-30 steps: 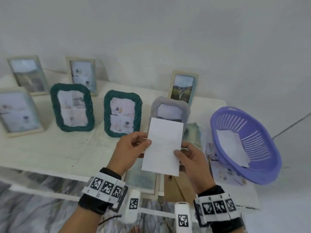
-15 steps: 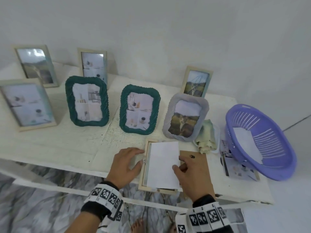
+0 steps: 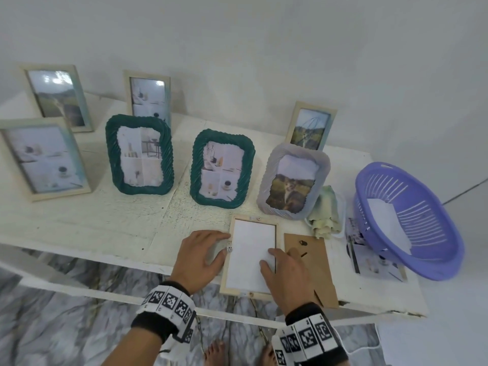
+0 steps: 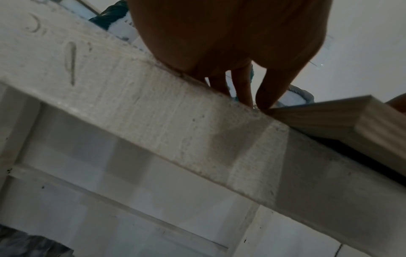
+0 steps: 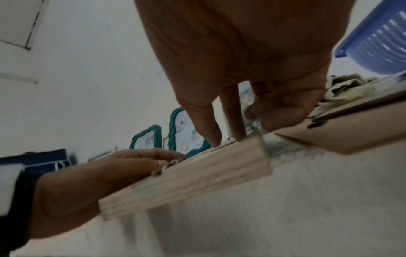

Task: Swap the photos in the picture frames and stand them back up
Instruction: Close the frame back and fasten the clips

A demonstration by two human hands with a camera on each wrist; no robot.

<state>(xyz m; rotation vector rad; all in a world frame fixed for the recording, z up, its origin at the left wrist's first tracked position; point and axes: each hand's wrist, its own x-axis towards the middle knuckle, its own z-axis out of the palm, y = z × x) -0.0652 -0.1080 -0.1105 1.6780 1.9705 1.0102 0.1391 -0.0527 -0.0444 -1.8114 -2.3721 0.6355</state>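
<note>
A light wooden frame [image 3: 227,268] lies face down at the table's front edge, its near end slightly over the edge. A photo [image 3: 250,247] lies in it, white back up. My left hand [image 3: 224,244] rests flat on the table with thumb and fingertips against the frame's left rail, also seen in the left wrist view [image 4: 252,97]. My right hand [image 3: 266,257] presses straight fingertips on the photo's right side near the rail. In the right wrist view, these fingers [image 5: 232,128] touch the top of the frame [image 5: 186,182]. The brown backing board [image 3: 314,268] lies loose just right of the frame.
Two green frames [image 3: 140,154] [image 3: 221,169] and a grey frame [image 3: 293,180] stand behind, with several wooden frames farther back and left. A crumpled cloth [image 3: 326,212], loose photos [image 3: 372,260] and a tilted purple basket [image 3: 412,225] are on the right.
The white-backed photo, held up in both hands a second ago, came down into the face-down frame. Both hands let go of it; the left now rests beside the frame, the right presses on top.
</note>
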